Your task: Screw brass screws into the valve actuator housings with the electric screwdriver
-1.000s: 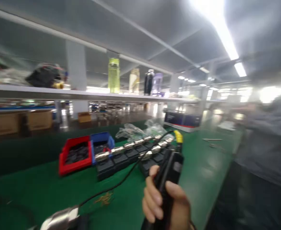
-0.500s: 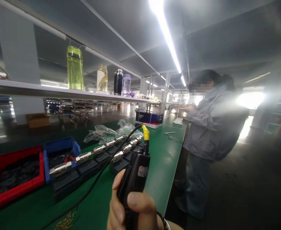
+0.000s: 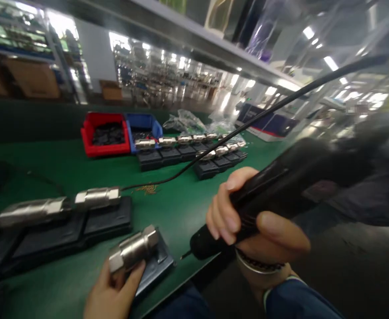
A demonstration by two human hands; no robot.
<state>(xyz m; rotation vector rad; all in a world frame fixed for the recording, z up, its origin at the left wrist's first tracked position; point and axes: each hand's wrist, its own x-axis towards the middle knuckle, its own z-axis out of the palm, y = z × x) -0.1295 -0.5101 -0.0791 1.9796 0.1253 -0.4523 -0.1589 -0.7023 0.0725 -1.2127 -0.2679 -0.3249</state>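
Observation:
My right hand [image 3: 267,241] is wrapped around a black electric screwdriver [image 3: 274,184], with the thumb along its body. The screwdriver's bit [image 3: 186,255] points left and down, apart from the black base [image 3: 159,261] beside it. A cable [image 3: 210,155] arcs from the tool's far end across the bench. My left hand [image 3: 111,290] grips a shiny metal cylindrical fitting [image 3: 134,248] with hexagonal ends, low at the bench's near edge. This fitting sits on the black base; part of the base is hidden by the fitting and my fingers.
More fittings on black bases stand in rows, nearby at left [image 3: 96,198] and farther back [image 3: 167,141]. Small brass-coloured screws [image 3: 147,189] lie between. Behind are a red bin [image 3: 124,148] and a blue bin [image 3: 157,128]. A shelf [image 3: 194,31] overhangs the bench; a blurred person is at right.
The view has swung down and left. The screwdriver has tipped from upright to bit-down in my right hand. My left hand, gripping a fitting, has come into view.

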